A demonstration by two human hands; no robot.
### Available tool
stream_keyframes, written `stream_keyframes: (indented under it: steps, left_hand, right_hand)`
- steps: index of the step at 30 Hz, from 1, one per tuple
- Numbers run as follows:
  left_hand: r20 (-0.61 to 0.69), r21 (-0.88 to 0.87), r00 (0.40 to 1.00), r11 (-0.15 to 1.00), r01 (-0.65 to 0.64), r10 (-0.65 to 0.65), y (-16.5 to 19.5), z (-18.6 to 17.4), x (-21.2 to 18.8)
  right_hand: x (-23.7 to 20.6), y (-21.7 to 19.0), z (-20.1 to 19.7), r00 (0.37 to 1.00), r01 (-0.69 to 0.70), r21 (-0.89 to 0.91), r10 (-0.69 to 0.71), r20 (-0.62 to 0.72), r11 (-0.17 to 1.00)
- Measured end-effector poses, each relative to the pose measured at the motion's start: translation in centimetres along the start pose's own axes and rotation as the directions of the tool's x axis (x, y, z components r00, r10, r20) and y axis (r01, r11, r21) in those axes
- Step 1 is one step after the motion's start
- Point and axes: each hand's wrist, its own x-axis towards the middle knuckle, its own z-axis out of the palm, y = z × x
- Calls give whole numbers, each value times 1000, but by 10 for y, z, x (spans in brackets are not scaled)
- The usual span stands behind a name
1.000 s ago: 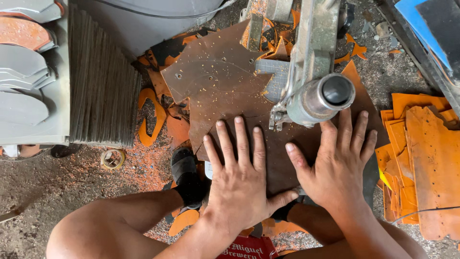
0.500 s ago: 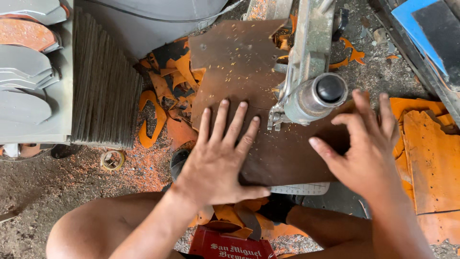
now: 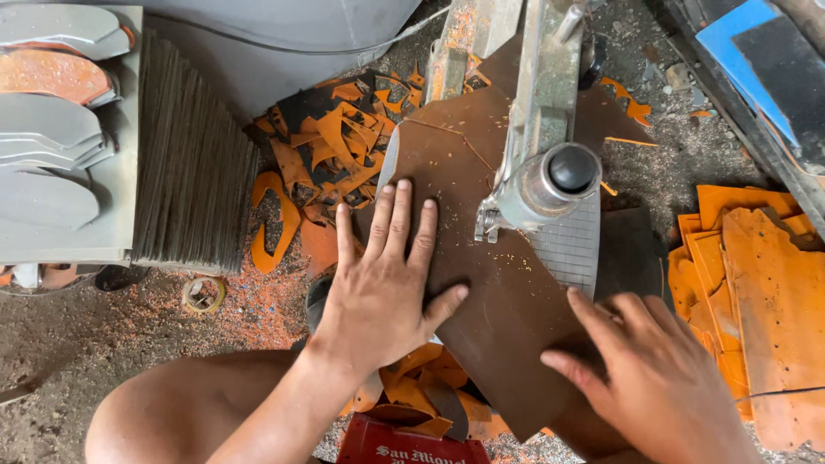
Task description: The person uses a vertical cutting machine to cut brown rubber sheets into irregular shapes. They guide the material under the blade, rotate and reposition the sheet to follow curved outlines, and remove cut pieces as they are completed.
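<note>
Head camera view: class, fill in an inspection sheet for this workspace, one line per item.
Surface: dusty ground, orange grit scattered.
Job's things: brown sheet lying flat under the saw machine.
Clutter: orange offcuts; stacked orange pieces; tape roll.
Grippers: left hand flat on the sheet; right hand flat on its near edge.
Cables: nothing seen.
Surroundings: grey stacked strips; grey cut shapes.

Dirt floor (image 3: 103,361) beneath me: orange offcut scraps (image 3: 331,155) heaped, stacked orange sheets (image 3: 756,283) at right, tape roll (image 3: 204,295), orange dust, dark ribbed stack (image 3: 193,163) at left.
</note>
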Motion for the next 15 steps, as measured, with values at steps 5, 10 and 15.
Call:
stream_keyframes:
  steps: [5, 10, 15]
  left_hand:
    - [-4, -25, 989, 989, 145, -146, 40, -1, -30]
    - [-26, -301, 995, 950, 85, -97, 81, 2, -70]
    - [-23, -290, 997, 955, 66, -76, 77, 12, -81]
  right_hand:
    - [-17, 6, 18, 968, 252, 77, -250, -33, 965]
    - [-23, 11, 27, 960, 216, 194, -244, 135, 957]
    - [-19, 13, 24, 959, 197, 254, -240, 153, 947]
